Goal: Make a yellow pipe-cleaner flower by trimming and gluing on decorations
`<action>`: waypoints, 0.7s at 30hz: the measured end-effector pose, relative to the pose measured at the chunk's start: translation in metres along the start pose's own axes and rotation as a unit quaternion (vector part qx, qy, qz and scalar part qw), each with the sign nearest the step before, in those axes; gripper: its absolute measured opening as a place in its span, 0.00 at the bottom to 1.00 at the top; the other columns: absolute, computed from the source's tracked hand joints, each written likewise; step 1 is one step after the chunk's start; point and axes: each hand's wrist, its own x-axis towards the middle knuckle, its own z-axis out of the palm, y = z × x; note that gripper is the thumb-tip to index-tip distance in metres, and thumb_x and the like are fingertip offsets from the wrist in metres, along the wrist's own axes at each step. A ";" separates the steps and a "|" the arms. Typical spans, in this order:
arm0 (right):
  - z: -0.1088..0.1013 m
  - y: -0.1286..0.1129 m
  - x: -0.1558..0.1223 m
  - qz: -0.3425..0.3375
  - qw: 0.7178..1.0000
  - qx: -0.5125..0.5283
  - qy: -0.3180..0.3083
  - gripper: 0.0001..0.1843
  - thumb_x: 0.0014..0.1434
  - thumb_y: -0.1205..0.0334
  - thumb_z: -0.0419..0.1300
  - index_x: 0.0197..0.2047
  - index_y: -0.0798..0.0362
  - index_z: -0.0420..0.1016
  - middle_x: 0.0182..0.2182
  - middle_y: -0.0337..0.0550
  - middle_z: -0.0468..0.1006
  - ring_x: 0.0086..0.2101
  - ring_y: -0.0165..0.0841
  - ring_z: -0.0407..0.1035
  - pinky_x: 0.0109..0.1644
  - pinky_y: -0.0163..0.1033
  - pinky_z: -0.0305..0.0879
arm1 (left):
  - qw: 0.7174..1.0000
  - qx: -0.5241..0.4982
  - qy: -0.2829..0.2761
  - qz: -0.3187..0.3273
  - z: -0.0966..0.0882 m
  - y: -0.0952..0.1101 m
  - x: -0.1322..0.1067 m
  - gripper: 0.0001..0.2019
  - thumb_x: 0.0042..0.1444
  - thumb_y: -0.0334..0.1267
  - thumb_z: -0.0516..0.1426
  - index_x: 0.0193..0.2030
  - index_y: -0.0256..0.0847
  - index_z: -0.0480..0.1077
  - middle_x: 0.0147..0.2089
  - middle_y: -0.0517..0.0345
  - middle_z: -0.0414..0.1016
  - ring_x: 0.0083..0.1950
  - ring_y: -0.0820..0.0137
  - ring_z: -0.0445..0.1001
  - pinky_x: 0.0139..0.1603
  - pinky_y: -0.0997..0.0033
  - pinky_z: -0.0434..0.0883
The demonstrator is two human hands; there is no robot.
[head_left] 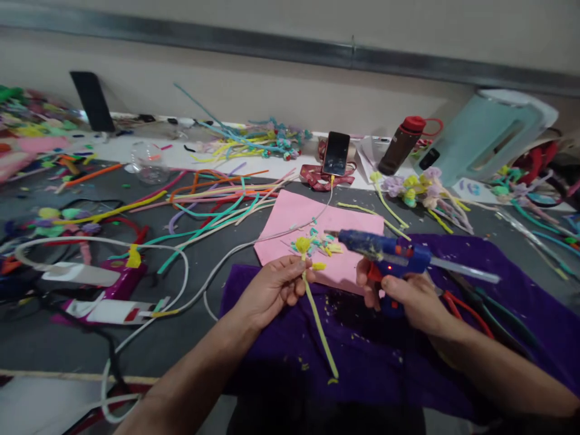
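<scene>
My left hand [281, 284] pinches a pale yellow pipe-cleaner flower [321, 332] just under its bright yellow head; the stem slants down to the right. In my right hand [408, 296] is a blue glue gun [385, 246], its nozzle pointing left toward the flower head but apart from it. A clear glue stick [466, 269] juts from the gun's rear. Beneath both hands, a pink sheet [283, 217] carries small teal and yellow clippings [333, 248]. The sheet partly covers a dark purple cloth [290, 344].
Pliers with red and green handles [471, 311] lie at right. Loose pipe cleaners [217, 205] spread leftward. Behind stand a phone [336, 154], a dark bottle [401, 145] and a pale blue container [493, 136]. A white cable [222, 260] crosses from the magenta power strips [122, 275].
</scene>
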 end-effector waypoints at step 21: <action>-0.011 0.039 -0.021 0.003 0.983 -0.173 -0.059 0.19 0.58 0.48 0.51 0.39 0.54 0.73 0.31 0.46 0.74 0.30 0.35 0.66 0.33 0.38 0.64 | 0.999 0.019 -0.035 -0.032 -0.002 -0.006 0.006 0.10 0.50 0.40 0.59 0.30 0.32 0.70 0.25 0.57 0.73 0.15 0.83 0.64 0.09 0.86 0.58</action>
